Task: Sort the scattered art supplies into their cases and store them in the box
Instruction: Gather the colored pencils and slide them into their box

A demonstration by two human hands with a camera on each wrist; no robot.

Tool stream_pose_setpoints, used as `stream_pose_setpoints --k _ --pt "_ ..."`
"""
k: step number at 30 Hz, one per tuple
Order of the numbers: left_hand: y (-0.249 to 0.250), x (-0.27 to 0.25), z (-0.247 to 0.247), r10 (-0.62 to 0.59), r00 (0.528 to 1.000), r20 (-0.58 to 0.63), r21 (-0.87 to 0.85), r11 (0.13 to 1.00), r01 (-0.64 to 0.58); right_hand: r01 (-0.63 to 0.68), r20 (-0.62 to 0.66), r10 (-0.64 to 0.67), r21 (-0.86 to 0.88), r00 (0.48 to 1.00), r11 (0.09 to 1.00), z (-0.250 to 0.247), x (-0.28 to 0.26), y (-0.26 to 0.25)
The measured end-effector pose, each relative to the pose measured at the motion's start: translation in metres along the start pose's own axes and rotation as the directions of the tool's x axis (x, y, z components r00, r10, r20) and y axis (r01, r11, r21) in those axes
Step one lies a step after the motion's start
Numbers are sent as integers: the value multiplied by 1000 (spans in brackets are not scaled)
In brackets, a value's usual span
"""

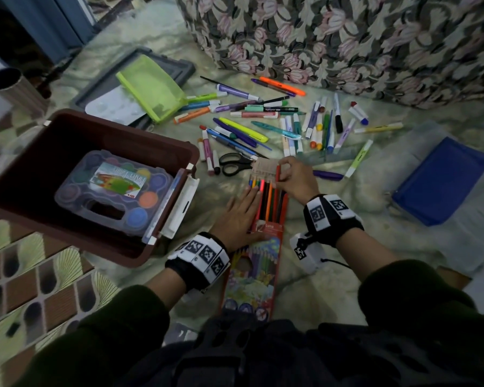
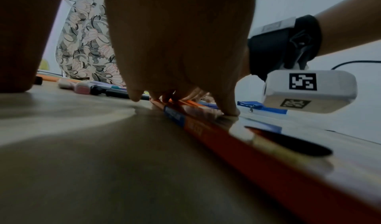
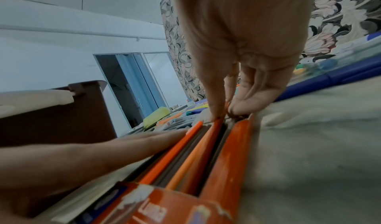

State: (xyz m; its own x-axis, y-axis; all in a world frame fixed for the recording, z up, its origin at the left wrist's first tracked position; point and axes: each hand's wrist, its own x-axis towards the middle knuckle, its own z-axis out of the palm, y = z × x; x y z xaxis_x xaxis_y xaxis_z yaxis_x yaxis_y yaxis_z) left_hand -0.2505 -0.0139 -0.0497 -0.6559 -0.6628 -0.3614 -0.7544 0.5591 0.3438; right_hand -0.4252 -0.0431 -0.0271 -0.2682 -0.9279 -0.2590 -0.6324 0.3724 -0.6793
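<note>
An orange coloured-pencil case (image 1: 252,269) lies open on the bedsheet in front of me, with several coloured pencils (image 1: 268,199) sticking out of its far end. My left hand (image 1: 248,198) lies flat with straight fingers on the left pencils and the case edge (image 2: 237,139). My right hand (image 1: 280,168) pinches a red pencil (image 1: 277,173) at the far end of the row, thumb and forefinger (image 3: 214,112) closed on it among the orange pencils (image 3: 198,154). Scattered markers and pens (image 1: 263,121) lie beyond.
A brown box (image 1: 25,191) stands at the left with a paint set (image 1: 115,191) inside. A green pouch (image 1: 151,88) rests on a grey lid, a blue pouch (image 1: 442,180) at the right. Scissors (image 1: 235,163) lie just beyond the pencils. A floral cushion (image 1: 347,37) bounds the back.
</note>
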Motion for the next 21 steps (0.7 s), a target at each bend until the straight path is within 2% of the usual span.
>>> stream_pose_setpoints --k 2,5,10,12,21 --pt "0 -1 1 -7 1000 1 11 1000 7 -24 26 26 -62 999 998 0 -1 2" --pt "1 0 1 -18 1000 18 11 1000 18 17 65 -5 -185 998 983 0 -6 3" --pt "0 2 2 -12 1000 -9 29 999 12 25 -1 -27 -318 1000 948 -2 -6 -4" --pt "0 2 3 -10 1000 -18 32 999 10 14 20 -7 -356 1000 934 -4 -5 -5" --pt "0 3 1 -5 999 -37 155 988 11 -60 -62 42 -319 997 946 3 -18 6"
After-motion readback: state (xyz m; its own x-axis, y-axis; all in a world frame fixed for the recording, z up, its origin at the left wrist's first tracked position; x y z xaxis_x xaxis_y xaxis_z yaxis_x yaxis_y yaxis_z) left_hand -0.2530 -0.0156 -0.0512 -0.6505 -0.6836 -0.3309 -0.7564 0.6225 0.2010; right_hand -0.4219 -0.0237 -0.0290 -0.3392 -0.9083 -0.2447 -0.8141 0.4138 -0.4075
